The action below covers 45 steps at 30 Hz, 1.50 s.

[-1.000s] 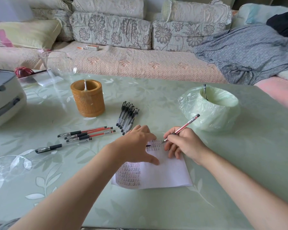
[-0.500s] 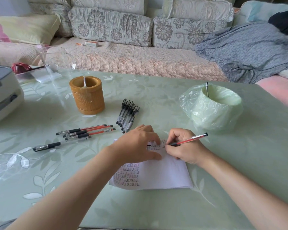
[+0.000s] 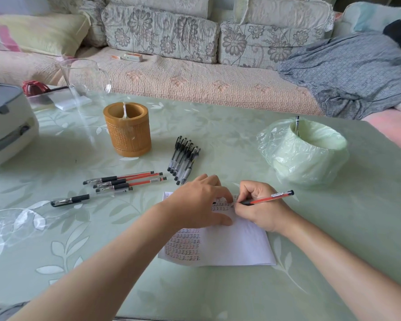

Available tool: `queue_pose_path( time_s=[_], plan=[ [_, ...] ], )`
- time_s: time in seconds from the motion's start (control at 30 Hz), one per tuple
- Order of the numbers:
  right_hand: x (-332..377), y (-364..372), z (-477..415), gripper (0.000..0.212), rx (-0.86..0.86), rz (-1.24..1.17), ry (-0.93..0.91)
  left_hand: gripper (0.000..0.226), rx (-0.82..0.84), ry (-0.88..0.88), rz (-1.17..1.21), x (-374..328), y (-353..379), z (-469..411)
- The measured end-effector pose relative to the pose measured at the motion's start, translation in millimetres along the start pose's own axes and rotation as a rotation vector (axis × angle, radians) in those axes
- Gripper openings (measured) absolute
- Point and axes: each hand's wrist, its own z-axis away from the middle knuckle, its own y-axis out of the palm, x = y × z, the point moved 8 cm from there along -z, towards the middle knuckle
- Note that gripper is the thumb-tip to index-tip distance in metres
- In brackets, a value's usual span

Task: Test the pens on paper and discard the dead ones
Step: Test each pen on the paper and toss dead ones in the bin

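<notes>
**Q:** Where is the pen under test?

**A:** Right of centre. The red pen [image 3: 267, 199] lies low across the right hand [image 3: 262, 208]. Its tip meets the upper rows of the paper [image 3: 236, 246] and its black end points toward the right edge. The fingers [image 3: 248, 189] are curled round the barrel in a writing grip.

**Q:** And the other hand?

**A:** The left hand [image 3: 199, 202] rests palm down on the upper left part of the sheet. Its fingers are relaxed and nearly straight, and its thumb presses the paper flat.

**Q:** How does the paper lie?

**A:** It lies flat on the pale green counter [image 3: 218, 293], at lower centre. Rows of small written marks run down its left side and under the hands.

**Q:** What surrounds it?

**A:** Above and right of the hands stands a bin [image 3: 306, 156] lined with a green bag. One pen [image 3: 297, 122] stands upright at its far rim. Just above the left hand is a row of black pens [image 3: 183, 158], lying side by side. Left of these lies a cluster of mostly red-barrelled pens [image 3: 125, 179], with a single black-gripped pen [image 3: 71, 200] apart at lower left. A bamboo-coloured holder [image 3: 127, 130] stands above them. Farther toward the upper left are a glass jug [image 3: 85, 79] and a white appliance [image 3: 7, 126]. A sofa [image 3: 171, 77] crosses the top of the frame, with a grey cloth [image 3: 357, 72] on it at upper right.
</notes>
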Motion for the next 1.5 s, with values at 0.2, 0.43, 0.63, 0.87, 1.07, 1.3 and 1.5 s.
queue_pose_path(
  time_s=[0.2, 0.43, 0.63, 0.87, 1.07, 1.3, 1.5],
  plan=[
    [-1.7, 1.2, -2.3, 0.029, 0.034, 0.032, 0.033, 0.051, 0.009, -0.018, 0.017, 2.0, 1.1, -1.3],
    [1.0, 2.5, -3.0, 0.018, 0.028, 0.072, 0.046, 0.051, 0.006, -0.031, 0.016, 2.4, 2.1, -2.0],
    [-0.1, 2.0, -0.9, 0.019, 0.02, 0.113, 0.011, 0.051, 0.022, -0.045, 0.02, 2.9, 2.1, -0.9],
    [-2.8, 1.6, 0.3, 0.017, -0.003, 0.073, -0.013, 0.052, 0.024, -0.047, 0.011, 2.1, 0.2, -1.1],
    [-2.7, 4.5, -0.2, 0.016, 0.062, 0.061, 0.003, 0.052, 0.026, -0.053, 0.01, 1.4, 0.2, -0.3],
    [-3.2, 3.6, -0.8, 0.016, 0.026, 0.067, -0.001, 0.052, 0.03, -0.052, 0.014, 2.0, 0.6, -1.3],
    [0.7, 3.4, -1.3, 0.018, 0.018, 0.09, -0.02, 0.052, 0.017, -0.055, 0.01, 1.3, 0.6, 0.1]
  ],
)
